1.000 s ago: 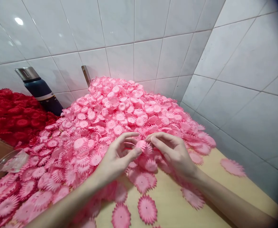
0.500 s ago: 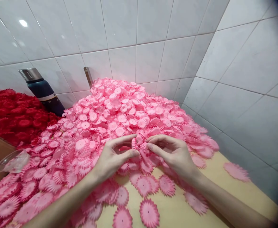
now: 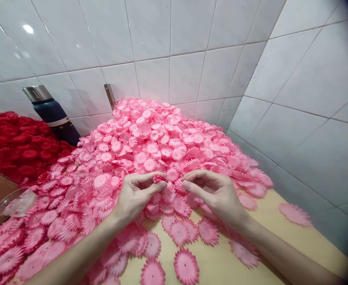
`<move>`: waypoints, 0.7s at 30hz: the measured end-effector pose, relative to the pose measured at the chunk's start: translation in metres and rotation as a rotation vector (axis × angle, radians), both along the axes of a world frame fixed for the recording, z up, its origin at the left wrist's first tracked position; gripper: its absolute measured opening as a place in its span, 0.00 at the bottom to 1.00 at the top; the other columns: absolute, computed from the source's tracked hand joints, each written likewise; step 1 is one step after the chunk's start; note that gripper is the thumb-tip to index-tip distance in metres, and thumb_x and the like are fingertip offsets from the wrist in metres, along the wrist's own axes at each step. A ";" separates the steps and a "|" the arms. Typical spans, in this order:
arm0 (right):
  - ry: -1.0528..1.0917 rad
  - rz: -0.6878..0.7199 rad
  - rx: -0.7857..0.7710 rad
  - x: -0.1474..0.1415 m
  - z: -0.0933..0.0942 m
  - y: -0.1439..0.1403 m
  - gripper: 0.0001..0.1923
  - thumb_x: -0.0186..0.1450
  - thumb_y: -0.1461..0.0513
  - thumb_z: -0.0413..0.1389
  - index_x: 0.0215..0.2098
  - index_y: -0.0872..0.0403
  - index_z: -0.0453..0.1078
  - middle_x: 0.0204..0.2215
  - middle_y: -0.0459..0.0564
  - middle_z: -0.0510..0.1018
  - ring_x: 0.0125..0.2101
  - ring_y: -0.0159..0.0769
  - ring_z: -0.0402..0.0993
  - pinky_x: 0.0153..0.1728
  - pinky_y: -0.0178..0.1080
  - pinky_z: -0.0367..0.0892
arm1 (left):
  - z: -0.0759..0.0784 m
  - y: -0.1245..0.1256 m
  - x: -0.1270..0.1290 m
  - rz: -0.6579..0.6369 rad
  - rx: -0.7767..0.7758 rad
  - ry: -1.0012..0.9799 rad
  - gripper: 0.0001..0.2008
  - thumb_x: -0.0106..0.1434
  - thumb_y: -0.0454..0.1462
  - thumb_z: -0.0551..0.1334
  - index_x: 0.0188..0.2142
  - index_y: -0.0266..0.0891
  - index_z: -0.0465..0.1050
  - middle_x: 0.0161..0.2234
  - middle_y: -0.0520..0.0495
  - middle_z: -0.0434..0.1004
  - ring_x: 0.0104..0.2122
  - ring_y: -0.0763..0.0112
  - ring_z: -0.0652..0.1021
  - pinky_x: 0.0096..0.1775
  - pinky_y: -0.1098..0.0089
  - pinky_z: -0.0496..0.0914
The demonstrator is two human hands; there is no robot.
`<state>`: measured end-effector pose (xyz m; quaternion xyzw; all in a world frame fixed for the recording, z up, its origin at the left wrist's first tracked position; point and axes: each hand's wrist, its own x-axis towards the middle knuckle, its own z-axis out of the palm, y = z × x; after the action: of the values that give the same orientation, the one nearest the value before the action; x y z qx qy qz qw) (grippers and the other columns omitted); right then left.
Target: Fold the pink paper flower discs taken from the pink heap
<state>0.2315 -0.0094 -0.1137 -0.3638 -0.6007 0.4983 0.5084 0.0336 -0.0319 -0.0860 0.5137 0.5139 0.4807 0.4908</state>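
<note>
Two hands of mine face each other before the big pink pile (image 3: 162, 134). My left hand (image 3: 134, 196) pinches a small, dark-pink piece (image 3: 158, 179) between thumb and forefinger; my right hand (image 3: 221, 196) has its thumb and fingertip drawn close together. I cannot tell whether the right one grips the notched disc (image 3: 179, 187) at its tips or only hovers in front of it.

Only fingertips hold my little piece, so a slack thumb could drop it among all those similar discs, where I might well lose it. Squeezing too hard would probably crush its edge. The discs look thin and overlap, so my right fingers could easily take two at once. Knocking the slope might send more sliding onto the table (image 3: 218, 261), and my right forearm could brush the loose disc (image 3: 244, 253) near it out of place.
</note>
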 end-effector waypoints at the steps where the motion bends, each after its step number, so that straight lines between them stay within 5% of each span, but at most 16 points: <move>1: -0.005 0.006 -0.003 0.000 0.000 0.000 0.07 0.58 0.59 0.65 0.31 0.53 0.75 0.31 0.49 0.80 0.32 0.36 0.76 0.36 0.39 0.74 | 0.000 0.000 0.000 0.007 -0.001 -0.008 0.13 0.52 0.40 0.72 0.37 0.37 0.82 0.30 0.45 0.83 0.29 0.69 0.79 0.34 0.69 0.74; 5: -0.025 0.050 0.007 0.000 0.000 -0.002 0.06 0.58 0.59 0.65 0.32 0.53 0.75 0.31 0.50 0.80 0.33 0.37 0.77 0.38 0.41 0.74 | 0.001 0.002 -0.001 -0.016 -0.036 -0.023 0.09 0.51 0.39 0.73 0.28 0.35 0.80 0.26 0.48 0.81 0.27 0.71 0.78 0.31 0.71 0.73; 15: -0.050 0.231 0.117 -0.004 0.000 -0.007 0.05 0.59 0.64 0.64 0.35 0.51 0.76 0.34 0.48 0.81 0.35 0.37 0.77 0.38 0.41 0.73 | 0.002 -0.004 0.010 -0.228 -0.155 -0.088 0.12 0.52 0.39 0.72 0.33 0.32 0.77 0.28 0.45 0.79 0.29 0.62 0.81 0.34 0.64 0.75; 21: -0.046 0.190 0.027 -0.002 0.000 -0.007 0.06 0.61 0.59 0.62 0.36 0.52 0.77 0.34 0.50 0.81 0.35 0.38 0.78 0.39 0.42 0.75 | -0.003 -0.005 0.007 -0.243 -0.080 -0.089 0.32 0.53 0.33 0.71 0.57 0.42 0.68 0.37 0.47 0.78 0.33 0.66 0.80 0.37 0.63 0.76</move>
<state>0.2295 -0.0161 -0.1140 -0.3098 -0.6507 0.5275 0.4498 0.0409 -0.0370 -0.0890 0.5302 0.4443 0.4195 0.5878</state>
